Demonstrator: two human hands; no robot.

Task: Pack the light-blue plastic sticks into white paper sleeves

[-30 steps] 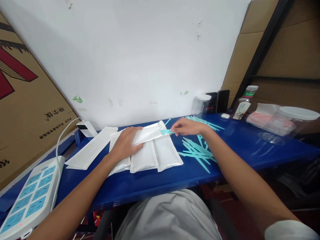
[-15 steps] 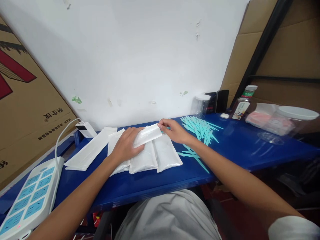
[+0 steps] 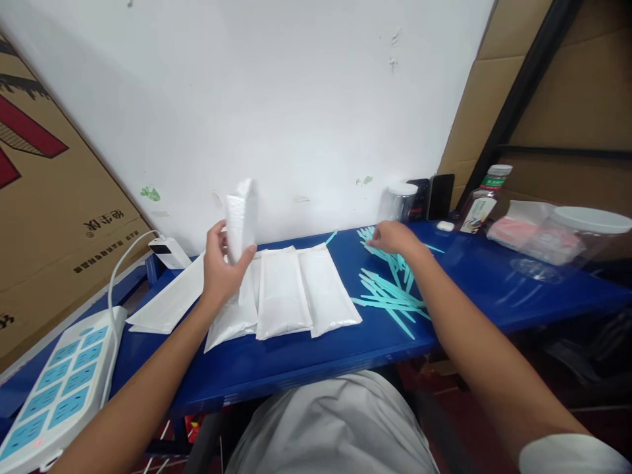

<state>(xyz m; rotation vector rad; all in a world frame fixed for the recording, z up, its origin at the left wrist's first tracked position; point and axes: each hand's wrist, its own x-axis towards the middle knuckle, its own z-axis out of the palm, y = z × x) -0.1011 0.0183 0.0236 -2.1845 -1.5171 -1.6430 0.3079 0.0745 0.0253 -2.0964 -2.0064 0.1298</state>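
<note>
My left hand [image 3: 224, 266] is closed around a white packet [image 3: 240, 220], which it holds upright above the table and which is slightly blurred. Below it, several flat white packets [image 3: 284, 289] lie side by side, partly overlapping. My right hand [image 3: 392, 237] is at the back pile of turquoise plastic sticks [image 3: 402, 273], its fingers bent down and pinched on sticks there; the fingertips are partly hidden. Nearer me lies a looser bunch of the same turquoise sticks [image 3: 388, 299]. Left of my left hand, folded white sleeves [image 3: 168, 299] rest on the table.
The blue table [image 3: 316, 359] meets a white wall. A power strip [image 3: 64, 388] and a white corded device [image 3: 169, 253] stand left. At the right are a clear jar [image 3: 397, 204], phones [image 3: 439, 197], a bottle [image 3: 484, 204] and a large tub [image 3: 582, 230].
My left hand has raised the white packet upright and moved left. My right hand has let go of the packet and gone right to the sticks. More sticks now lie in the near bunch.
</note>
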